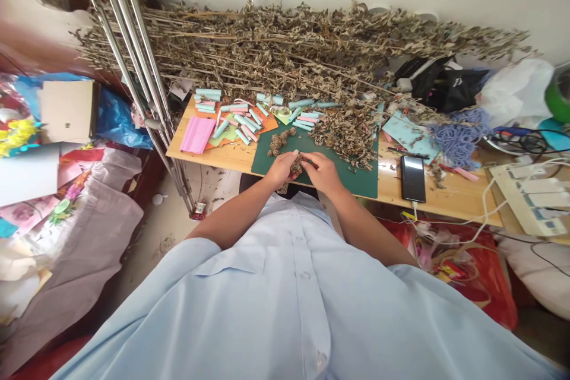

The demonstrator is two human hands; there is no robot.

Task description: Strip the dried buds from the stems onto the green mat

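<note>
Nearest the camera, the chest of a person in a pale blue button-up shirt fills the bottom of the view, with two bare forearms reaching forward to the edge of a wooden tabletop. Both hands are closed in a firm grasp: the left hand and the right hand meet over a clump of dried plant matter, which is partly hidden by the fingers. The clump sits just above the near edge of a dark green cutting mat.

Farther along the mat lie a small pile of brown seed heads and, to the right, a heap of crumbled dry leaves. Left of the mat are pink paper sheets and many pale blue paper tubes. To the right lies a black smartphone with a white cable. Beyond everything, a long bundle of dried leafy stems stretches across the far side.

The brittle clump could crumble if squeezed too hard, scattering fragments onto the paper tubes or off the near edge. A careless sweep of a forearm could also push the leaf heap toward the smartphone.
</note>
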